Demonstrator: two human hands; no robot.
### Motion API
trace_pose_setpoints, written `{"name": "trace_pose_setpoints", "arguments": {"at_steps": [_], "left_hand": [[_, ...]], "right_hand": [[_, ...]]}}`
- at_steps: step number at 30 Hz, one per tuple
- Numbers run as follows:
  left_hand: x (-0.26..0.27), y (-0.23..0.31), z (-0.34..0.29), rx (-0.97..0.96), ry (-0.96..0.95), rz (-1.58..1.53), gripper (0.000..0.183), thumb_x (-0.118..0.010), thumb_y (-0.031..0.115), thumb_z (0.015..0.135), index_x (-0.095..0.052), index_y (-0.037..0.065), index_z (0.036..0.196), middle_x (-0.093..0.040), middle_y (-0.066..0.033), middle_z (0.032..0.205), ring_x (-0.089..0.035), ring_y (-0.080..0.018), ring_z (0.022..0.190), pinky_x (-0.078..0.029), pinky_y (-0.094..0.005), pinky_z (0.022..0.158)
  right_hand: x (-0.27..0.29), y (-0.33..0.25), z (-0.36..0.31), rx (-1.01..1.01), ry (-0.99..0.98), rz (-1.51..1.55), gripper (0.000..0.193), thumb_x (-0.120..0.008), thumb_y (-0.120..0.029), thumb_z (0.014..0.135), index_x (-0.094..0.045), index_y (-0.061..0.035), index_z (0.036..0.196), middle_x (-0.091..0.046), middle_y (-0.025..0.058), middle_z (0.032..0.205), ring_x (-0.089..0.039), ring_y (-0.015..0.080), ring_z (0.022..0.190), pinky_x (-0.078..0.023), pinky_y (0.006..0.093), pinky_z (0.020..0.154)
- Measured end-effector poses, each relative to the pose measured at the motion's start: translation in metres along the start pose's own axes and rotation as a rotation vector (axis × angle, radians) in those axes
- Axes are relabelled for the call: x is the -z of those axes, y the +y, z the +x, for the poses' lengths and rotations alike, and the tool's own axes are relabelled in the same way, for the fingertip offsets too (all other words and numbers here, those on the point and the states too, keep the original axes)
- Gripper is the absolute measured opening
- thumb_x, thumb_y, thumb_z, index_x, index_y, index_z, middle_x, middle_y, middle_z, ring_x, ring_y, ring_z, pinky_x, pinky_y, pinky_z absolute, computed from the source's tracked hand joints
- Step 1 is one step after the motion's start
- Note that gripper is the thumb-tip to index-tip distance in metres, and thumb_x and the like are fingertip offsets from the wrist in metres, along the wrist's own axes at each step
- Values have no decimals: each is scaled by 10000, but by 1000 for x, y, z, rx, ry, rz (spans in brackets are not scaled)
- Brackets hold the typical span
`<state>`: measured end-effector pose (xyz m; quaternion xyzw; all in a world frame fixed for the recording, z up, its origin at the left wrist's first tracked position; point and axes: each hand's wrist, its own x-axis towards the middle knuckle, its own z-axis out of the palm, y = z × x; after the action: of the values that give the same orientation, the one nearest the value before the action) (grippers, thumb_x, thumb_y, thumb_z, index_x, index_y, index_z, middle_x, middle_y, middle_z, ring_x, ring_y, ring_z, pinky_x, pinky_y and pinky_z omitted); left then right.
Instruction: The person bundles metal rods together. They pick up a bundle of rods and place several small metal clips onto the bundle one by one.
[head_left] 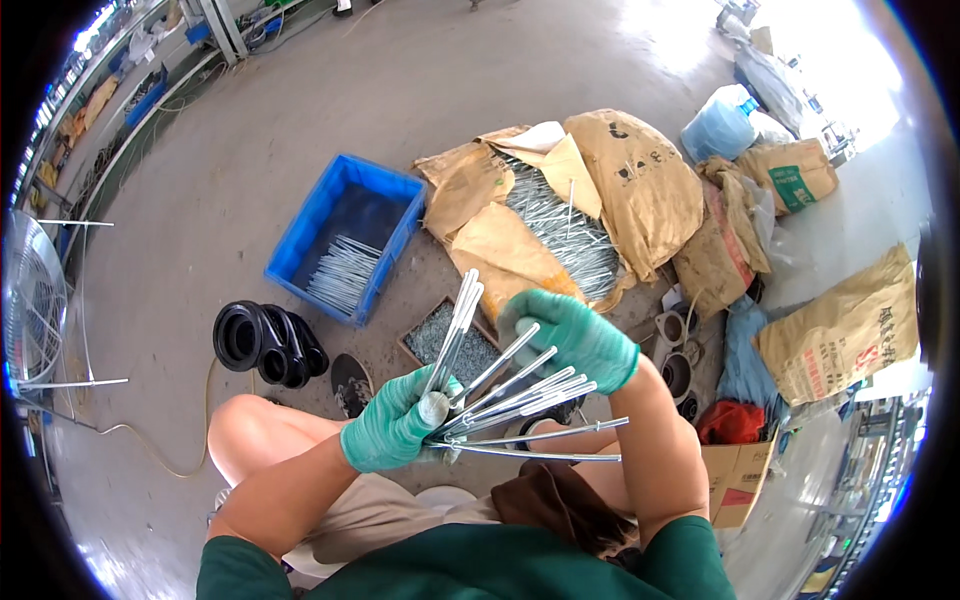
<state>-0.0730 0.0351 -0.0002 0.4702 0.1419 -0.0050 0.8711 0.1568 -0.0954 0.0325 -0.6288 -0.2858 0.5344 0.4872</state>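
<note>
A fanned bunch of long silvery metal rods (500, 400) is clamped at one end in the green-gloved left hand (392, 428). The green-gloved right hand (572, 335) is curled over the splayed tips (hold looks loose). Rods could probably get dropped if that fan spreads wider.

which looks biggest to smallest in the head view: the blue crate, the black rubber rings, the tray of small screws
1. blue crate, clearly the largest.
2. and 3. black rubber rings and tray of small screws: these look about alike, and the rods in the gloved hands cover part of the tray, so no ranking between them.
</note>
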Motion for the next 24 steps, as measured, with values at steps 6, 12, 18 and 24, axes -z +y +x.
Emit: {"name": "trace_pose_setpoints", "arguments": {"at_steps": [6, 12, 18, 24], "left_hand": [[4, -4, 0, -26, -12, 91, 412, -551, 474, 980, -601, 78, 1081, -597, 33, 811, -540, -42, 684, -456, -212, 585], [-6, -6, 5, -33, 43, 96, 501, -577, 543, 939, -613, 46, 986, -647, -48, 726, -614, -112, 577, -482, -251, 484], [-7, -5, 7, 81, 41, 0, 440, -619, 498, 933, -617, 61, 987, -667, -58, 739, -630, -120, 570, -495, -255, 474], [-3, -3, 6, 114, -60, 59, 397, -591, 472, 963, -644, 80, 985, -629, 12, 807, -586, -62, 687, -473, -236, 559]], "right_hand": [[-3, -28, -9, 72, 3, 200, 213, -526, -166, 1010, -584, -17, 1150, -626, 37, 858, -523, 58, 600, -381, 178, 443], [-7, -34, -8, 213, -40, 414, 227, -579, -197, 995, -581, -12, 1128, -637, 60, 858, -543, 63, 596, -361, 167, 427], [-13, -41, -15, 202, -31, 360, 233, -660, -197, 948, -604, -21, 1089, -655, 52, 872, -535, 34, 609, -384, 159, 487], [-14, -40, -16, 176, -59, 483, 216, -685, -196, 930, -591, -60, 1069, -624, 29, 824, -505, 26, 587, -355, 160, 471]]}}
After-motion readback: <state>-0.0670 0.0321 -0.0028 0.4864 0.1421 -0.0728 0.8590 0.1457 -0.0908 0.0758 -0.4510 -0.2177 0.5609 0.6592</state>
